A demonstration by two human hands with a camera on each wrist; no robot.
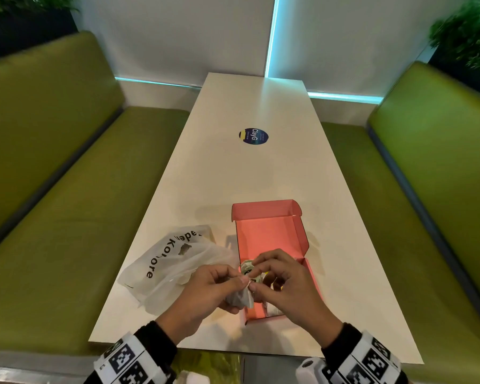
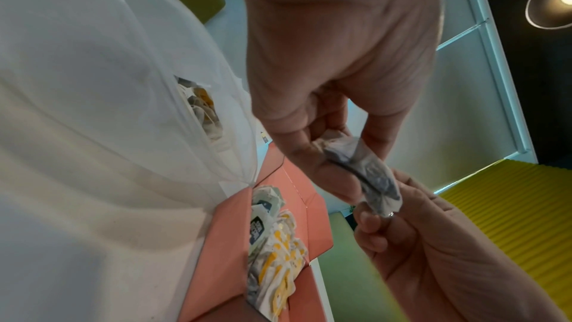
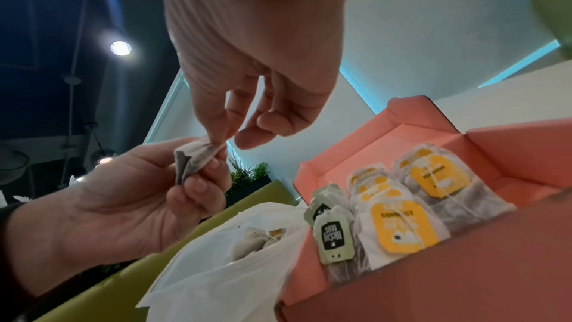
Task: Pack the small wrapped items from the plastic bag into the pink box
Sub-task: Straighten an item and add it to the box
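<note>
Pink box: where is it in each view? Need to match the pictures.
Head: pink box low centre, lid open, partly behind the hands.
Left wrist: pink box bottom centre, right of the plastic bag.
Right wrist: pink box lower right.
Shared landmark: the yellow-tagged packets inside it.

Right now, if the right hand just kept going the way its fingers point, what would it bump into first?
Probably the left hand: the right hand points leftward and already pinches one end of the wrapped tea bag that the left hand holds. Depth is unclear, but the plastic bag lies beyond.
</note>
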